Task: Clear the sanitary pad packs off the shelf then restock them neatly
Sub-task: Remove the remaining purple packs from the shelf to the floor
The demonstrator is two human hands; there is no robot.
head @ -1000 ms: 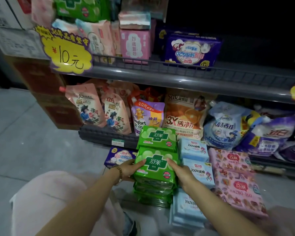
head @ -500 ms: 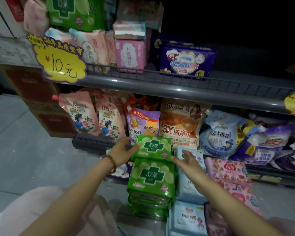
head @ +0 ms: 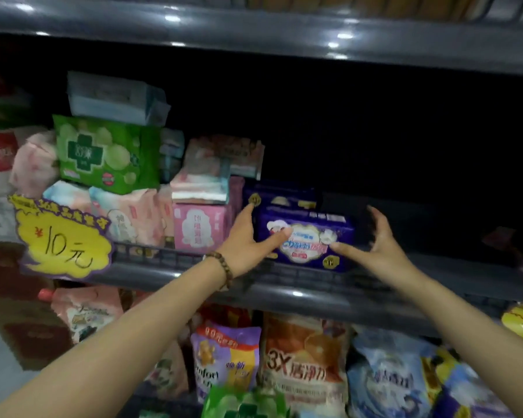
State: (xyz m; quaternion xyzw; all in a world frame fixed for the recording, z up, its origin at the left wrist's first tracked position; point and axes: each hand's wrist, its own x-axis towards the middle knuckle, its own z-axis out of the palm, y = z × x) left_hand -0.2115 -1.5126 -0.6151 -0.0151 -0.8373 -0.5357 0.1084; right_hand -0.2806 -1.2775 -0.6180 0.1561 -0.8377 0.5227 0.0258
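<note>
Purple pad pack (head: 308, 236) sits at the shelf (head: 329, 297) front edge behind the rail, just right of pink pack (head: 198, 230). Left grip (head: 245, 245) wide, fingers flat on its left end. Right grip (head: 381, 248) wide, spread at its right end, not closed. Bracketing both ends, likely for a two-handed lift-off.

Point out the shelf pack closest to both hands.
The front dark purple pack, rightmost, between the left hand and right hand; the pink pack and green pack sit further left.
</note>
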